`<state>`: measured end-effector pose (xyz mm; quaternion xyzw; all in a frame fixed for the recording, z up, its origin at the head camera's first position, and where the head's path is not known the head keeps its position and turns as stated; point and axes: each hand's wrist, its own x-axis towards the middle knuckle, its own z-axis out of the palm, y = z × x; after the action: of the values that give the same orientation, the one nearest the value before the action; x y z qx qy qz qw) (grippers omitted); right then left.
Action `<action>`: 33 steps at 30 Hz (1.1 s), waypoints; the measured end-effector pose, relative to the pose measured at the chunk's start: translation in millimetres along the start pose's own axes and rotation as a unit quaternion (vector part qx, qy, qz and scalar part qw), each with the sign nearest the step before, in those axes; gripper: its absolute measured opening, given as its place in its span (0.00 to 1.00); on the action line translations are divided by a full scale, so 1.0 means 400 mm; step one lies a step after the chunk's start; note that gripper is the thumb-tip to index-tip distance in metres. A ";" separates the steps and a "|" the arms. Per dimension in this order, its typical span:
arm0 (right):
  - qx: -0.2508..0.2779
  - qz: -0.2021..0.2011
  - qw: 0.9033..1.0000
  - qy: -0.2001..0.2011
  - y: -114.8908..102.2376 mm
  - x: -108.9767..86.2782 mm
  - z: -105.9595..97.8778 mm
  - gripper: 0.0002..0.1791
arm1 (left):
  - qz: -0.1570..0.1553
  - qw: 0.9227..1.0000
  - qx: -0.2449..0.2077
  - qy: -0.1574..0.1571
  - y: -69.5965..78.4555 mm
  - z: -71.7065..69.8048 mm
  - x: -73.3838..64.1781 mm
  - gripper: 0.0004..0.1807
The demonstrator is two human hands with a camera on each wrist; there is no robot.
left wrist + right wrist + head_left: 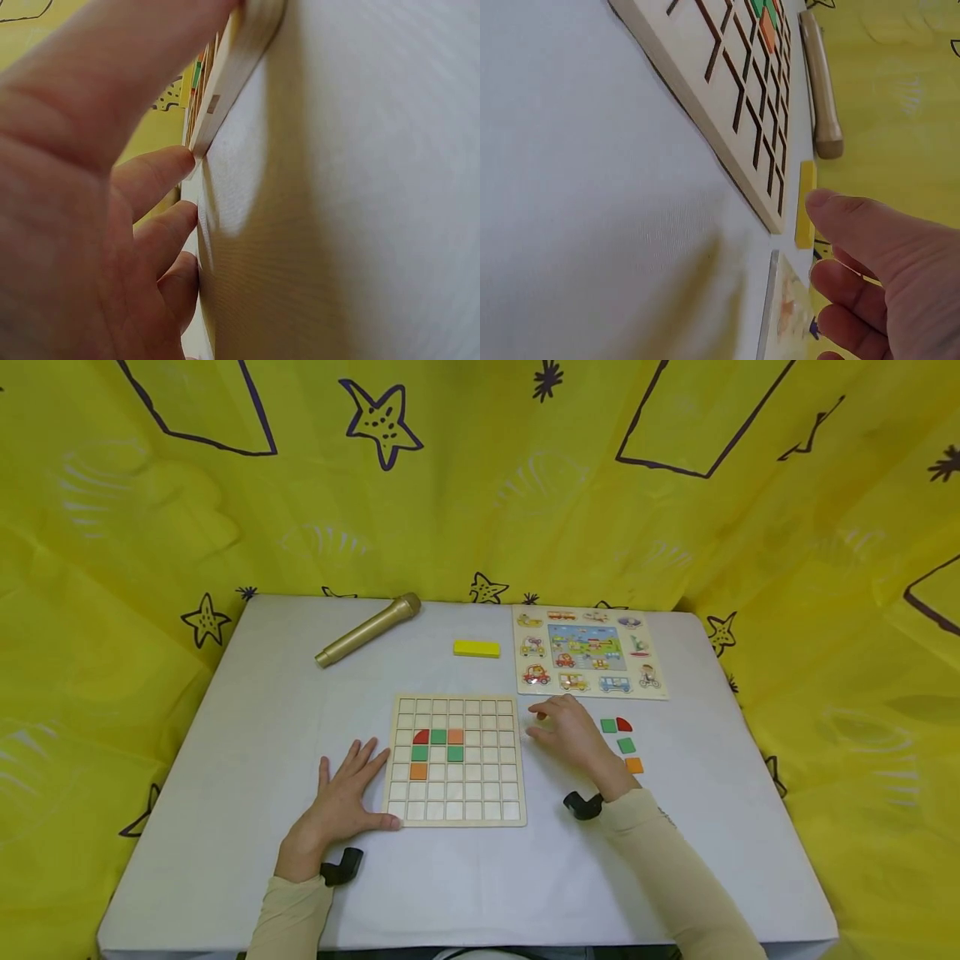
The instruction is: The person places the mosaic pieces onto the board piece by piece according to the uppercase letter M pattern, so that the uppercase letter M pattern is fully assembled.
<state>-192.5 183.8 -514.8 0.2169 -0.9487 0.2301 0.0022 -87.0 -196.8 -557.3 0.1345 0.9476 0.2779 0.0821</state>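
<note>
While my spread L hand (341, 806) touches board (454, 791) w/ 6 tiles (438, 737), my R hand (572, 735) pinches red pc (542, 716); 4 loose pcs (626, 746), 1 ea puzzle (587, 646), mic (367, 632), ylw block (477, 648) around.

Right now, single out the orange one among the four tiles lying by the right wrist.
The orange square at the near end of the group, closest to the right sleeve; the others are two green squares and a red quarter-circle.
</note>
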 end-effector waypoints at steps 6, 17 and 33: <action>0.013 0.012 1.000 0.020 0.035 -0.013 -0.026 0.19 | 0.003 1.000 0.002 0.005 0.003 -0.002 0.000 0.65; 0.005 0.025 0.999 0.024 0.097 -0.046 -0.069 0.20 | 0.000 1.000 0.001 0.004 0.002 -0.002 0.000 0.65; -0.023 0.081 0.996 -0.002 0.218 -0.105 -0.126 0.22 | -0.005 1.000 0.006 -0.002 -0.002 0.001 0.002 0.65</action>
<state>-195.1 292.8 -512.0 0.1398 -0.9682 0.2068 -0.0138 -87.9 -197.1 -558.2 0.1305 0.9497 0.2718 0.0843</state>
